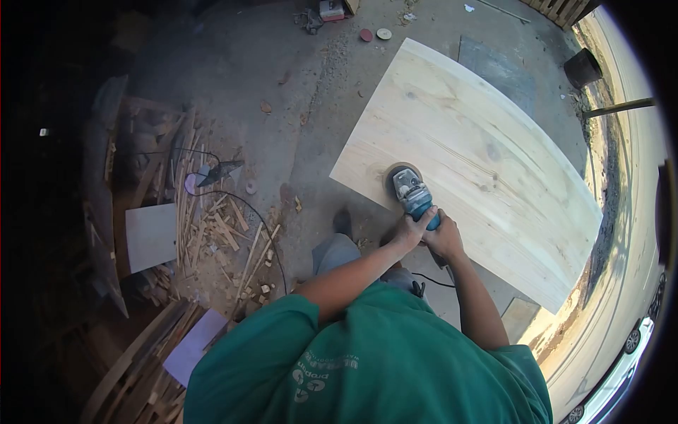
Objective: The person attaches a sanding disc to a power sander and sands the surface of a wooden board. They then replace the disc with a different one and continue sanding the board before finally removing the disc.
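A teal and grey angle grinder [411, 189] rests its round disc on a pale wooden panel [470, 134], close to the panel's left edge. My left hand [411, 232] is closed around the teal body of the tool. Wrapped around its rear end is my right hand [445, 239], touching the left one. Wood grain, knots and a few dark streaks show on the panel. The disc's underside is hidden against the wood.
Offcuts and wood scraps [229, 230] litter the floor at left, where a black cable [258, 215] runs. My shoe [342, 222] is beside the panel. Two small discs [374, 34] lie beyond it. A dark bucket [583, 68] stands far right; a car [621, 367] is outside.
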`<control>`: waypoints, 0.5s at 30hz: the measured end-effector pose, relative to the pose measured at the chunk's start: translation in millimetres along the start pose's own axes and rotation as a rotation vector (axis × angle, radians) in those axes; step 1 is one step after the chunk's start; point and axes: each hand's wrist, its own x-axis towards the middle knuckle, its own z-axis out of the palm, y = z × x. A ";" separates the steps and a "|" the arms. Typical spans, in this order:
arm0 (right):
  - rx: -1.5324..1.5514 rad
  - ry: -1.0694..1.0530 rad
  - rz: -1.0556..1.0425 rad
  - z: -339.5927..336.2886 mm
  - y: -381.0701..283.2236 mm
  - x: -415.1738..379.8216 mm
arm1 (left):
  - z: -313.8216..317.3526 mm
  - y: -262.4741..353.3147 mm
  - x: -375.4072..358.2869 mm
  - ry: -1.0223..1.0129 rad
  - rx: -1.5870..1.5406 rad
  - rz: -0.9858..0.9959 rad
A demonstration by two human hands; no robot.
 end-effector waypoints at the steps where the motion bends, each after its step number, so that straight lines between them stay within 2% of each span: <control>1: 0.066 0.068 0.031 -5.6 17.6 -11.9 | 17.5 10.0 -7.9 -0.078 0.038 -0.042; 5: 0.333 0.280 0.181 7.5 60.3 -45.3 | 54.1 8.2 -10.1 -0.314 0.418 -0.071; 6: 0.375 0.323 0.194 15.4 57.2 -48.1 | 51.3 4.2 -8.1 -0.292 0.500 0.011; 9: 0.382 0.331 0.171 41.5 17.5 -44.0 | 1.6 14.0 3.4 -0.345 0.545 -0.009; 10: 0.347 0.305 0.148 51.0 0.0 -35.8 | -19.5 17.7 3.2 -0.293 0.462 -0.062; 11: 0.312 0.280 0.122 60.5 -18.0 -27.2 | -48.9 54.5 -15.7 -0.282 0.275 -0.128; 12: 0.256 0.206 0.116 71.1 -37.4 -20.6 | -71.4 52.2 -15.4 -0.146 0.272 -0.078; 13: 0.201 0.137 0.106 80.1 -56.7 -13.1 | -94.4 31.9 -5.7 -0.150 0.116 -0.073; 14: 0.134 0.108 0.074 89.2 -74.5 -4.7 | -121.6 -8.9 20.1 -0.064 0.253 -0.099; 15: 0.062 0.071 0.047 99.5 -88.5 0.6 | -133.9 2.8 8.6 -0.031 0.144 -0.064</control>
